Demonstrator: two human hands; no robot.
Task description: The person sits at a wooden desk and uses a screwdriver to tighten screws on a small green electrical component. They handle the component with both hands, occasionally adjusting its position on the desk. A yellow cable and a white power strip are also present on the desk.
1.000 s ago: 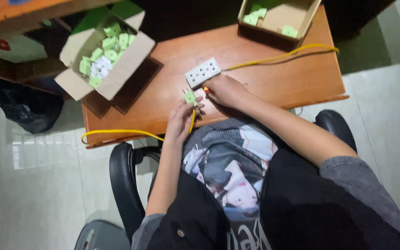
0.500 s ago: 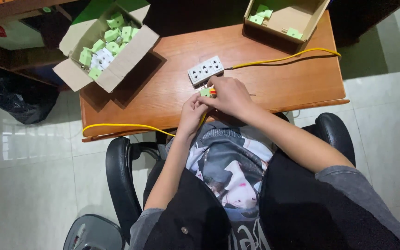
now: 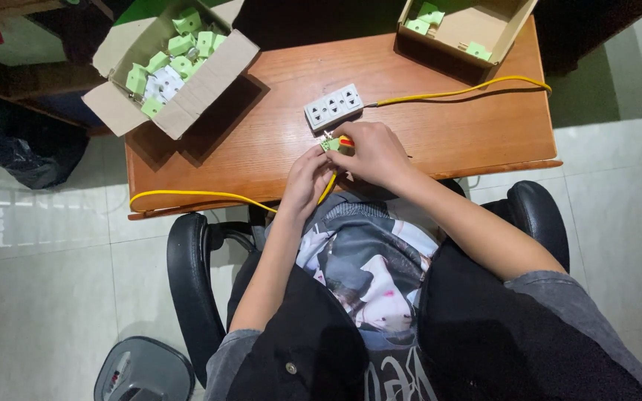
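Observation:
My left hand and my right hand meet at the near edge of a small wooden table. Together they pinch a small green plug part fitted to the end of a yellow cable. My right hand also holds a tool with a red-orange tip against the part. A white socket block lies just beyond the hands, with a second yellow cable running off to the right.
An open cardboard box with several green and white parts sits at the table's far left corner. A second box with a few green parts stands at the far right. I sit in a black office chair on white floor tiles.
The view has shifted slightly, so the table sits lower in the picture. Both hands stay together on the green part at the table's near edge.

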